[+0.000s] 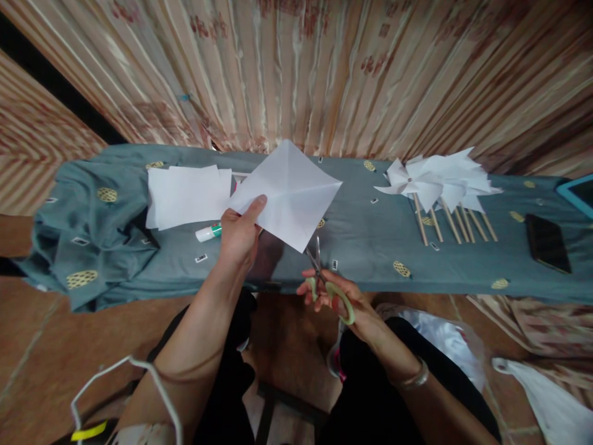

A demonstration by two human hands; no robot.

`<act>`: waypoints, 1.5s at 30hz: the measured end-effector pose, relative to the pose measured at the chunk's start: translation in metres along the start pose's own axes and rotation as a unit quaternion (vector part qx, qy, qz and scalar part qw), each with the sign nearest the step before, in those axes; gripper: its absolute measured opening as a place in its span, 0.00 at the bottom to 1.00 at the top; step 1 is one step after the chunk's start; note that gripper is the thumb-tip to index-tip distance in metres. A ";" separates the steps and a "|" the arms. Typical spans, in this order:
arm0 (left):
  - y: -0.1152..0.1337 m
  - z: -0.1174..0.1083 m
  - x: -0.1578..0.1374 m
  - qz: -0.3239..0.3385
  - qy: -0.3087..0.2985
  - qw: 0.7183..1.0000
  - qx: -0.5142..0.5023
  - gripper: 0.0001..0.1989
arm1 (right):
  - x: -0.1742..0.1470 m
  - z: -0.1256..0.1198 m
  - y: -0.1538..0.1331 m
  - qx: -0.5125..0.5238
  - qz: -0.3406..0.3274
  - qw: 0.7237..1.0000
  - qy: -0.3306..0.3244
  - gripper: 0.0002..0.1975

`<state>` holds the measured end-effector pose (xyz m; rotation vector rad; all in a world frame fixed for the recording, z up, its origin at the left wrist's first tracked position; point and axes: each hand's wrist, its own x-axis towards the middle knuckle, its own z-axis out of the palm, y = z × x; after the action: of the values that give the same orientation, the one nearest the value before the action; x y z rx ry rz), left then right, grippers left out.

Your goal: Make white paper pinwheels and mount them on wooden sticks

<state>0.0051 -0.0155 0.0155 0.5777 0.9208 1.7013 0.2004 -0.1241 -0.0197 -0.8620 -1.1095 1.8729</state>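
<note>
My left hand [241, 238] pinches a square sheet of white paper [291, 191] at its left corner, thumb on top. Faint crease lines cross the sheet, which is held corner-down above the table. In my right hand [343, 293] is a pair of scissors [319, 269] with pale green handles. The fingers sit in the loops, and the blades stand apart close to the sheet's near corner. Whether a blade touches the paper I cannot tell. Beside my left hand lies a glue stick [208, 232] with a white and green body, partly hidden.
A stack of white paper [189, 194] lies at the left. Several paper pinwheels [435, 179] on wooden sticks lie to the right, then a dark phone [549, 243] and a blue-edged tablet [579, 194]. A patterned curtain [296, 74] hangs behind the cloth-covered table [361, 259].
</note>
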 end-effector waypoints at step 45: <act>-0.023 0.001 0.002 0.028 -0.036 0.998 0.040 0.22 | 0.008 0.006 0.004 -0.018 -0.006 1.000 0.009 0.29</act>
<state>0.0183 -0.0107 -0.0029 0.7194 0.9306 1.6876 0.1908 -0.1202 -0.0223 -0.8879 -1.1378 1.8372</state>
